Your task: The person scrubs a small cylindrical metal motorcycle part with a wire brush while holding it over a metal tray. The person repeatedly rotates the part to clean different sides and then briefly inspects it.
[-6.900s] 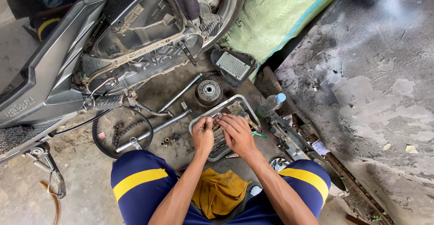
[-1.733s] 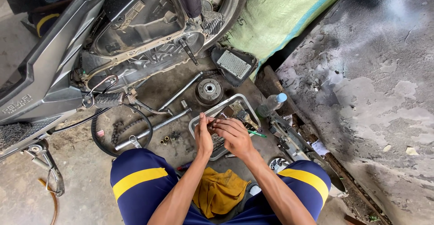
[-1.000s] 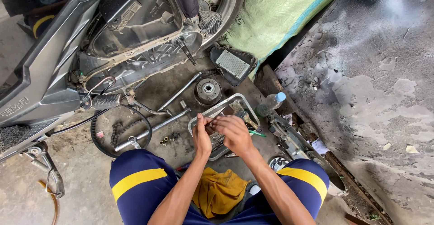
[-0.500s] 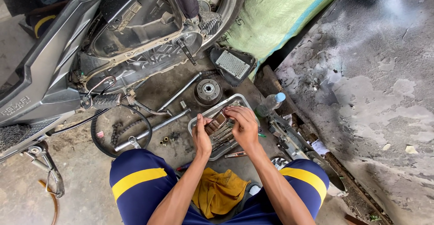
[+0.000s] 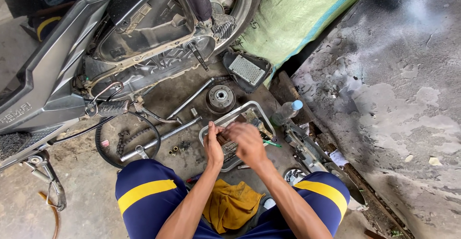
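Left hand (image 5: 213,145) and right hand (image 5: 247,140) close together over metal tray (image 5: 257,109), fingers closed on small dark part (image 5: 226,144); exact grip unclear. Clear bottle, blue cap (image 5: 286,111), stands at tray right edge. Green woven sack (image 5: 297,13) beyond. Yellow rag (image 5: 230,205) between knees. Dirty concrete floor (image 5: 86,191); scooter (image 5: 96,52) with open engine.

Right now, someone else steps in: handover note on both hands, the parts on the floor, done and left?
Left hand: gripping a small metal part over the metal tray.
Right hand: on the same part, blurred.
Floor: drive belt, round pulley, long rods, air filter, plastic bottle, yellow rag between the knees.
Done: scooter engine case open, parts laid out.
Left: part still in hand; case still open.
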